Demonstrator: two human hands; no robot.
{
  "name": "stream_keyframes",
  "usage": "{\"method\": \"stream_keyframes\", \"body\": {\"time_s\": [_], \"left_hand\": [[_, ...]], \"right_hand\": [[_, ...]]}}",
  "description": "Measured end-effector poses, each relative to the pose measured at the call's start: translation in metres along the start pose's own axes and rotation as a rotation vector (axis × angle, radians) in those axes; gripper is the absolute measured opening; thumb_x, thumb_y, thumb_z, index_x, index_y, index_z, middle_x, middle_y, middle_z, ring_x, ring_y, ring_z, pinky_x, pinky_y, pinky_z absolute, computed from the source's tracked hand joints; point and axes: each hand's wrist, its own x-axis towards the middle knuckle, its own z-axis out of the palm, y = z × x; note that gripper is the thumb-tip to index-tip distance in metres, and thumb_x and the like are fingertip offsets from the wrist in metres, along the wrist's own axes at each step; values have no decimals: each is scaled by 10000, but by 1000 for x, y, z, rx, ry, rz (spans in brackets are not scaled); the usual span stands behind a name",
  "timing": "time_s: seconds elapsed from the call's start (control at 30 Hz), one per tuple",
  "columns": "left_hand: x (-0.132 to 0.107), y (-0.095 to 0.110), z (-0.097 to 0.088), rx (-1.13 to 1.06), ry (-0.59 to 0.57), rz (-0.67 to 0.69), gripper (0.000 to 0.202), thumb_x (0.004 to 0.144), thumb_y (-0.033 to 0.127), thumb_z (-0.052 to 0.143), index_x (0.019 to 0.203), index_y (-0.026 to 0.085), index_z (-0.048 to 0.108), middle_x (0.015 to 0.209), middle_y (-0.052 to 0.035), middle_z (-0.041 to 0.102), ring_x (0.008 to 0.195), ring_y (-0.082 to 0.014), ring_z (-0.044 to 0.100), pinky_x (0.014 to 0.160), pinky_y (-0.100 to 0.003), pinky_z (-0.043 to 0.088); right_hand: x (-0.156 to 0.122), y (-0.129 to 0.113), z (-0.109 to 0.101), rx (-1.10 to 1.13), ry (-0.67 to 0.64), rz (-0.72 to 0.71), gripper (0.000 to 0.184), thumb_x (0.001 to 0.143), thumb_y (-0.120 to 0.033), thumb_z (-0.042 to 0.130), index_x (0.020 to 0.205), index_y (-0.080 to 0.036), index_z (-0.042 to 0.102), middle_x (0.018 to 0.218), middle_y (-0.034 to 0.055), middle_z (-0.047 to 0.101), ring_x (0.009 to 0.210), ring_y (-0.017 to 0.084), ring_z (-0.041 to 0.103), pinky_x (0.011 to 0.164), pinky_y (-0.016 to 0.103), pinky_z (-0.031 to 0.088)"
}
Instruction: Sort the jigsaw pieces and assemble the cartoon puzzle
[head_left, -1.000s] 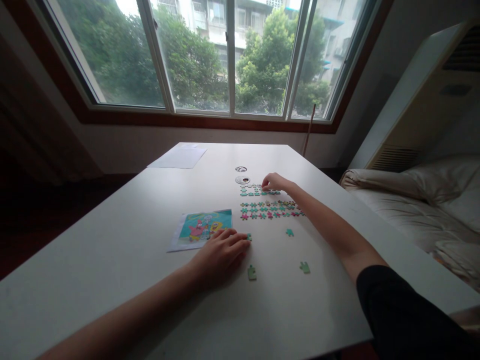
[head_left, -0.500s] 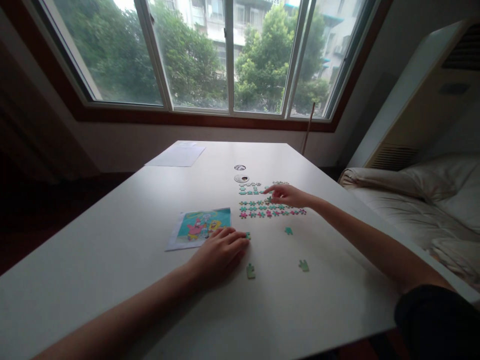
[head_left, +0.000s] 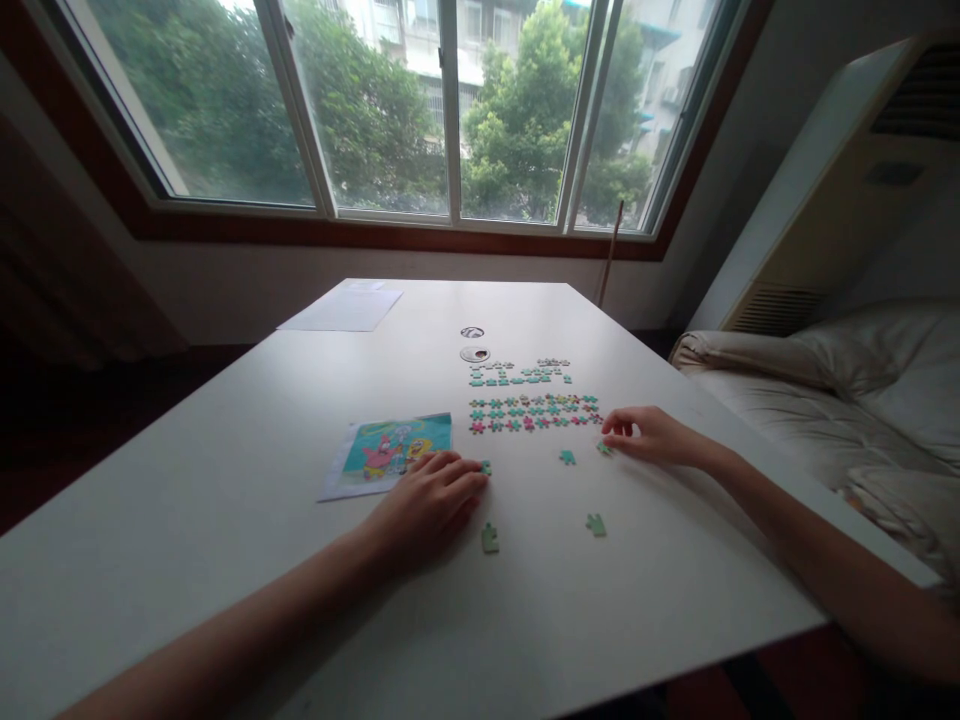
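Observation:
My left hand (head_left: 427, 500) lies flat on the white table (head_left: 225, 520), fingers stretched out, fingertips touching a small green puzzle piece (head_left: 486, 467) beside a cartoon picture card (head_left: 390, 450). My right hand (head_left: 649, 435) rests further right with its fingers pinched on a green puzzle piece (head_left: 604, 448) at the table surface. Rows of loose puzzle pieces (head_left: 529, 410) in green and pink lie just beyond it. Single green pieces lie at the table's middle (head_left: 567, 457), below the left hand (head_left: 490, 538) and nearer the front (head_left: 596, 524).
A white sheet of paper (head_left: 341, 308) lies at the table's far left. Two round cable holes (head_left: 474, 352) sit past the puzzle rows. A bed with pale bedding (head_left: 825, 390) stands right of the table, an air-conditioner cabinet (head_left: 847, 180) behind it, windows beyond.
My right hand has drawn back from the far puzzle rows toward me and to the right, now pinching a green piece near the rows' right end. The left hand has stayed put.

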Motion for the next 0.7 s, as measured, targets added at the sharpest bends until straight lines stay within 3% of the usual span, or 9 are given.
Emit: {"method": "stream_keyframes", "body": {"time_s": [0.13,0.33,0.7], "left_hand": [[1,-1,0,3,-7,15,239,845,156,419,1027,193,569,1082,-76,611,955,-215,518,831,-396,414],[1,-1,0,-6,-31,10,246,859,162,408,1054,189,557,1115,-76,599,985,-226,502,842,-407,415],[0,-2,1,-4,-28,12,259,859,161,401,1059,189,563,1111,-82,601,979,-225,507,841,-414,421]], "right_hand": [[-5,16,-6,42,-5,-45,320,804,-406,485,947,-171,648,733,37,608,644,131,529,602,254,405],[-5,27,-3,114,-80,-92,423,735,-447,593,1058,-177,637,811,45,573,621,105,475,568,229,401],[-1,18,9,166,-52,-73,338,693,-459,627,856,-163,640,663,-13,486,591,97,430,544,221,360]]}}
